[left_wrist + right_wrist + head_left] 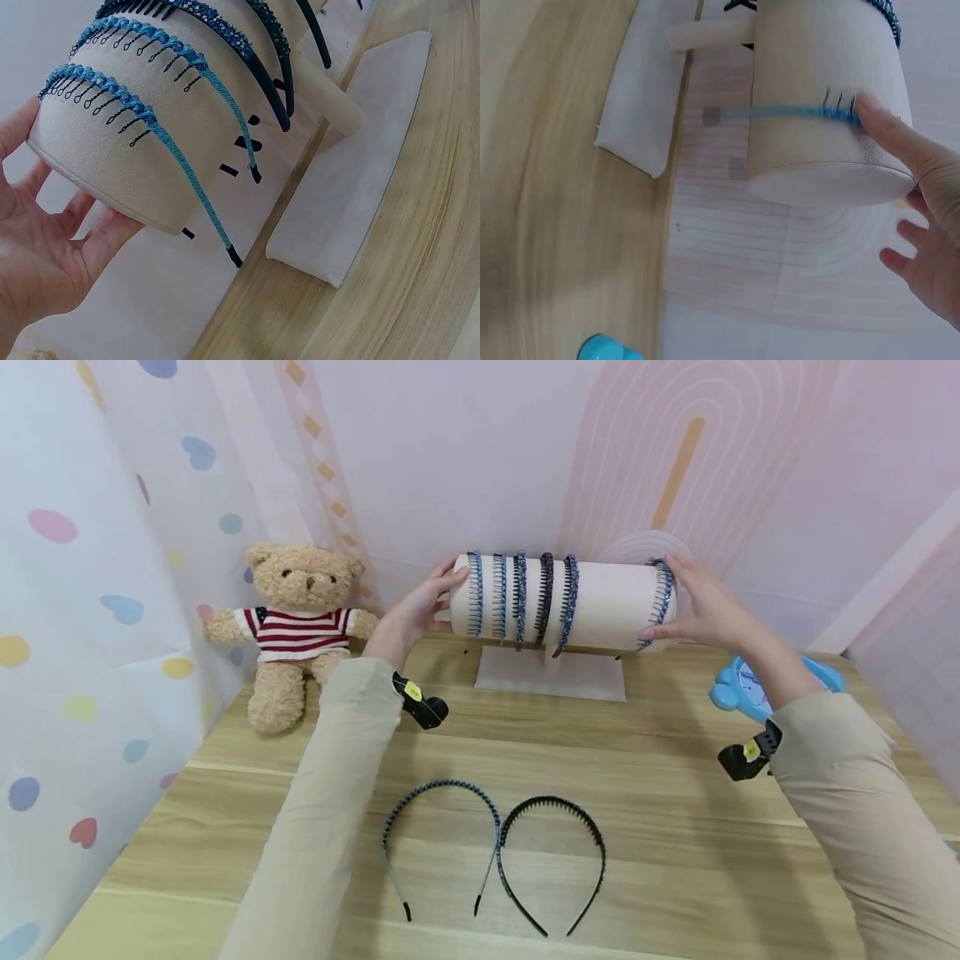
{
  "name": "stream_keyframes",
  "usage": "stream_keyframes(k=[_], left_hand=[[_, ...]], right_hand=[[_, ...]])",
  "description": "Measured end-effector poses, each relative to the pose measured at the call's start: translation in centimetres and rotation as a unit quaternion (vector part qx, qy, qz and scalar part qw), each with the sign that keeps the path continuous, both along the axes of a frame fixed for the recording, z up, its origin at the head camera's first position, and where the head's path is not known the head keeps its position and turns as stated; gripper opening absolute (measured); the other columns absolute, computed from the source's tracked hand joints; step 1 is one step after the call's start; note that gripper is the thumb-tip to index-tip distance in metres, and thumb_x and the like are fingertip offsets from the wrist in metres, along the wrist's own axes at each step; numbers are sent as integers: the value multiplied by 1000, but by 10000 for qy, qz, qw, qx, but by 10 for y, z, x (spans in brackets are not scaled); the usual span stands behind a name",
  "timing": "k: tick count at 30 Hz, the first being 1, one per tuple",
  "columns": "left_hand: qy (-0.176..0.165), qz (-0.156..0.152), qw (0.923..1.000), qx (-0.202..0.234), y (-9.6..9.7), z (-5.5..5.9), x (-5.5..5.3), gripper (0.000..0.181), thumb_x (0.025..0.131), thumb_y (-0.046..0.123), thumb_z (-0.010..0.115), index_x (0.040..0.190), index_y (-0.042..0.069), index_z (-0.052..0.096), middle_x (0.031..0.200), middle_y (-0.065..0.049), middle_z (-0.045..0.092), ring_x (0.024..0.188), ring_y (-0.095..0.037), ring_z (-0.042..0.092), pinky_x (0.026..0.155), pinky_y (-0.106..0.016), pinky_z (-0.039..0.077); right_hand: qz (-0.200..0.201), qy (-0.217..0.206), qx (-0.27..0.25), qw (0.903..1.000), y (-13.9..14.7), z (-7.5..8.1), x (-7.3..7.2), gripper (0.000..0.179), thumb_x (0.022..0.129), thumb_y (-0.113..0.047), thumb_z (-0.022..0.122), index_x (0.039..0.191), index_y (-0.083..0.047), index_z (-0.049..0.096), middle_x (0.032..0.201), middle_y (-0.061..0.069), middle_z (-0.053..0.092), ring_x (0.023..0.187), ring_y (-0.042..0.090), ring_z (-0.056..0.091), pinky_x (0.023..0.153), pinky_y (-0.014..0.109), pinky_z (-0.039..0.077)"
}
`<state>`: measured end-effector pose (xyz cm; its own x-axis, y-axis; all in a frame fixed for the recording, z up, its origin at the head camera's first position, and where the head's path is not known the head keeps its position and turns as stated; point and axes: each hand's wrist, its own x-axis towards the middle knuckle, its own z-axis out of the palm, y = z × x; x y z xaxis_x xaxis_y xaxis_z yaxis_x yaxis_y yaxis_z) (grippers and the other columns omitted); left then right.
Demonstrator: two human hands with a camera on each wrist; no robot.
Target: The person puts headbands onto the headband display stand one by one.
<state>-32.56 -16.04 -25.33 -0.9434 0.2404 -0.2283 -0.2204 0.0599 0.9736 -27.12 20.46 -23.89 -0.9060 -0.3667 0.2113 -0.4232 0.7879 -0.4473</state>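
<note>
A white padded headband stand (615, 597) bears several blue and dark headbands side by side, among them a dark one (545, 599). My left hand (412, 614) grips the roll's left end, beside a braided light-blue headband (180, 161). At the roll's right end, my right hand (708, 606) holds another blue headband (663, 602), which goes round the roll. In the right wrist view, the thumb (889, 131) presses this headband (795, 112) against the roll. The other fingers are partly hidden behind the roll's end.
Two headbands lie on the wooden table in front: a blue-grey beaded one (450, 782) and a black toothed one (555, 799). A teddy bear (300, 585) in a striped sweater sits at the left. A blue clock (726, 692) lies at the right, partly behind my right arm.
</note>
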Motion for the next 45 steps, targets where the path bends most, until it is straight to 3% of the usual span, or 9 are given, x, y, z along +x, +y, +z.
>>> stream_keyframes(k=[6,13,21,26,29,32,37,41,45], left_hand=[[-19,-3,10000,-38,0,2,0,58,93,41,46,143,44,16,149,6,24,133,-25,27,104,-51,31],[-31,-38,10000,-66,0,2,-1,58,93,41,46,143,44,16,151,6,22,135,-25,25,106,-51,29],[5,-27,10000,-65,0,1,-2,59,93,41,47,143,43,16,151,6,22,135,-25,25,105,-51,29],[-33,-9,10000,-61,-1,2,-1,58,93,40,46,143,43,17,151,6,20,137,-25,23,106,-51,28],[-53,9,10000,-31,0,2,1,58,93,40,47,143,43,17,151,6,22,137,-24,24,106,-51,27],[-55,-8,10000,-13,3,0,0,58,93,40,46,143,43,17,150,6,24,136,-24,25,106,-51,28],[-7,-1,10000,-22,2,-2,-1,58,93,40,46,143,41,16,150,5,23,136,-25,24,105,-51,28],[-16,13,10000,-8,1,0,0,60,93,41,46,144,41,15,150,2,23,136,-26,24,106,-50,28],[-42,15,10000,-13,2,0,-1,61,93,41,46,144,40,14,150,2,22,136,-26,22,107,-50,27]], right_hand=[[274,134,576,9979,-16,7,-3,100,69,-25,80,143,2,19,145,26,27,133,43,24,107,56,21],[74,232,1250,9919,-45,9,-1,99,72,-30,77,145,-1,17,148,23,22,137,42,11,110,58,7],[43,581,1604,9853,-72,4,-2,101,72,-36,76,144,2,17,149,22,22,136,41,16,110,57,10],[-55,580,1832,9813,-82,3,-1,106,72,-41,75,144,4,11,149,23,19,136,41,16,109,59,10],[-253,280,1655,9855,-79,3,3,115,70,-41,76,145,4,0,151,25,7,138,42,7,109,61,2],[-576,4,1092,9923,-65,-1,11,125,67,-40,78,143,3,-11,151,25,-6,138,43,-4,109,60,-5],[-1187,-231,185,9925,-31,-19,28,130,66,-37,80,141,4,-18,149,28,-12,137,47,-5,108,61,1],[-1378,-1029,252,9848,-12,-42,42,126,71,-40,76,138,11,-18,144,39,-7,130,57,2,105,64,11],[-742,-1987,708,9747,-13,-71,54,106,76,-43,70,139,16,8,137,43,18,124,57,24,101,61,29]])
